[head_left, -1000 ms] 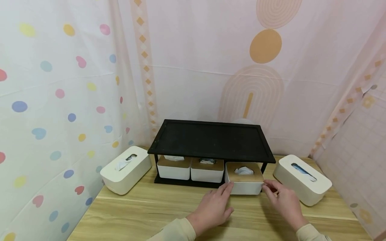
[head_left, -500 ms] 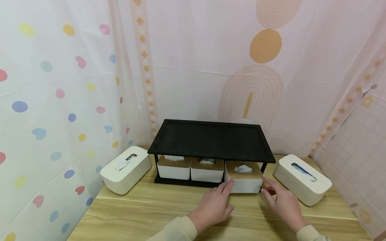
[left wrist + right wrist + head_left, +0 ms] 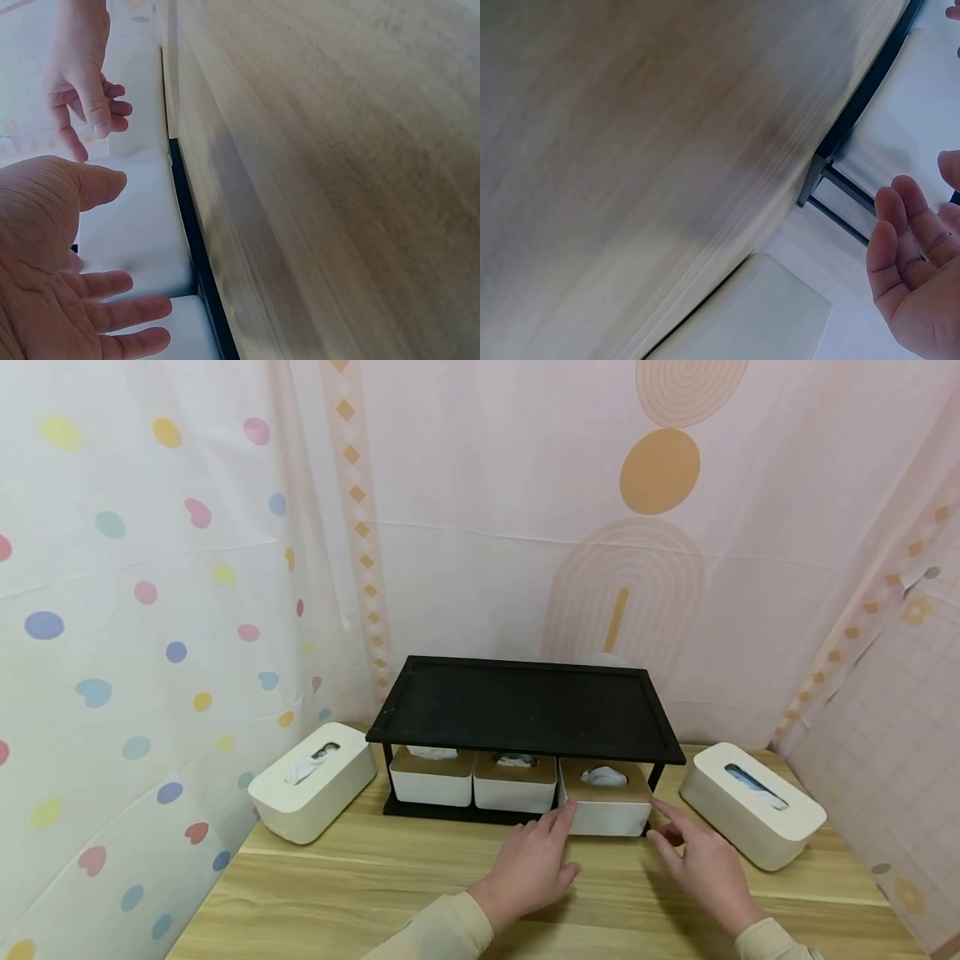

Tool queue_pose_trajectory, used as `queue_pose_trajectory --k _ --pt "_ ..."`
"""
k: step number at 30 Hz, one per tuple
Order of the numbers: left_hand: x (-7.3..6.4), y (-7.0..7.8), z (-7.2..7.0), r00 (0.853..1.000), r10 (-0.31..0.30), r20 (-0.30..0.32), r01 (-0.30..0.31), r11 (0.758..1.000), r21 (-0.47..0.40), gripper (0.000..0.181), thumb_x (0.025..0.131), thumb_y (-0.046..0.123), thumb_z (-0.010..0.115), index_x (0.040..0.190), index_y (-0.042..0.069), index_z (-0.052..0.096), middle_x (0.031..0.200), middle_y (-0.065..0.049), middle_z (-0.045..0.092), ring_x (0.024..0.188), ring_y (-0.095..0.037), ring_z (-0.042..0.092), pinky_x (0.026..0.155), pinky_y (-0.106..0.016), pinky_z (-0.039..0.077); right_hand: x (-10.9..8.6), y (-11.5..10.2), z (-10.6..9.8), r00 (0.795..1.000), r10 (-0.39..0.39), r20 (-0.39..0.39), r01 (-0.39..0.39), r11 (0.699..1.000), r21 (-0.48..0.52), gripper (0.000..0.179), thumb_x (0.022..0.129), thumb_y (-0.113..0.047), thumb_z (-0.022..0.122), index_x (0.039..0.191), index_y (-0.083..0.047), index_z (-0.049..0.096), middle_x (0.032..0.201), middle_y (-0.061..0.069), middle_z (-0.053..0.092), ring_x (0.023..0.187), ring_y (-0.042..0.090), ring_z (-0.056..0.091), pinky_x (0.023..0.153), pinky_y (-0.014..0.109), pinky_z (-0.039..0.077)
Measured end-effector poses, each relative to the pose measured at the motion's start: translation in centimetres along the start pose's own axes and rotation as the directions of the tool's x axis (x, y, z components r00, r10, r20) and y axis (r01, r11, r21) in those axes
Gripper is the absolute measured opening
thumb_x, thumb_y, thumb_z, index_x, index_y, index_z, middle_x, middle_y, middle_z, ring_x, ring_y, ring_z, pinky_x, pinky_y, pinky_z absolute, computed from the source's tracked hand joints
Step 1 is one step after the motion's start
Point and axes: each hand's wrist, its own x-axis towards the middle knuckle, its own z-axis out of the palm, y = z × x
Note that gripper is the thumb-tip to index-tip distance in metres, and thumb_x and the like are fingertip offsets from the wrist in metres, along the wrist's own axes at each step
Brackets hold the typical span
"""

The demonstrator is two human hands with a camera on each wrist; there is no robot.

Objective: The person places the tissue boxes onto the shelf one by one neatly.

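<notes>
A white tissue box [image 3: 609, 819] with a wood-coloured lid sits at the right end of a black shelf [image 3: 525, 710], under its top, a tissue showing in the lid's slot. My left hand [image 3: 528, 864] touches the box's front left edge with its fingertips. At the front right corner, my right hand [image 3: 701, 862] has its fingertips right at the rim. In the left wrist view the left hand's fingers [image 3: 135, 311] are spread and fairly straight. The right wrist view shows the right hand's fingers [image 3: 911, 232] loosely bent, with nothing between them.
Two similar tissue boxes, a left one [image 3: 432, 789] and a middle one [image 3: 514, 794], stand in the shelf's lower level. Larger cream tissue boxes flank it, one at left [image 3: 300, 810] and one at right [image 3: 757, 835]. A wooden table [image 3: 360, 885] carries everything; curtains hang behind.
The right-hand tissue box has slid back and slightly left, further into the shelf. Both hands have moved forward with it, fingertips at its front.
</notes>
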Motion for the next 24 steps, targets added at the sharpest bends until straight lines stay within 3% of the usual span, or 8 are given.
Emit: queue_pose_trajectory --k 9,24 --pt "0.37 -0.05 -0.07 1.0 -0.013 -0.003 0.013 1.0 -0.006 0.085 0.099 0.04 0.077 0.166 0.008 0.036 0.13 -0.011 0.075 0.104 -0.027 0.077 0.089 -0.043 0.063 0.03 -0.07 0.04 0.999 0.009 0.038 -0.009 1.0 0.003 0.052 0.087 -0.015 0.088 0.135 -0.008 0.07 0.087 0.001 0.081 0.071 0.016 0.073 0.057 0.032 0.053" --pt "0.97 -0.32 -0.1 0.999 -0.036 -0.011 0.037 0.999 0.013 0.085 0.098 0.041 0.077 0.165 0.007 0.038 0.105 -0.006 0.08 0.085 -0.02 0.075 0.074 -0.035 0.059 0.31 -0.37 -0.04 0.994 0.039 0.106 -0.039 0.999 -0.007 0.054 0.09 -0.018 0.087 0.14 -0.01 0.068 0.086 -0.001 0.08 0.073 0.015 0.072 0.056 0.033 0.052"
